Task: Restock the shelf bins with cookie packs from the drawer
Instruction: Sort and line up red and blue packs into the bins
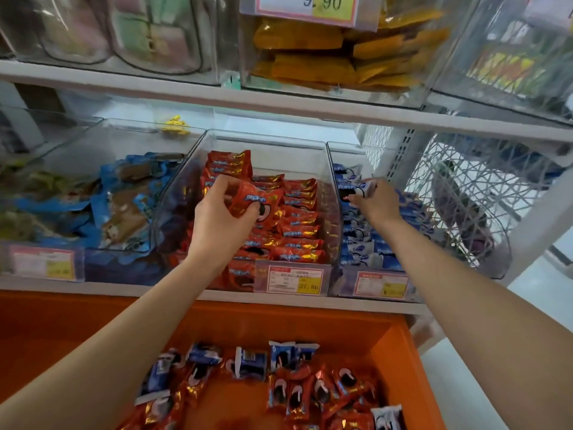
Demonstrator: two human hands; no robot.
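My left hand [221, 212] grips a red cookie pack [255, 201] over the middle clear bin [266, 141], which holds several red packs in rows. My right hand [376, 201] pinches a blue-and-white cookie pack [361, 189] over the right clear bin [333, 169], filled with blue packs. Below the shelf, the orange drawer [400, 346] stands pulled out, with a loose mix of red packs [322, 391] and blue packs [279, 355] on its floor.
A left bin [102, 131] holds blue and brown snack bags. Price labels [294, 279] sit on the bin fronts. The shelf board above [279, 103] carries more clear bins with orange bags. A white wire side panel [471, 187] closes the right end.
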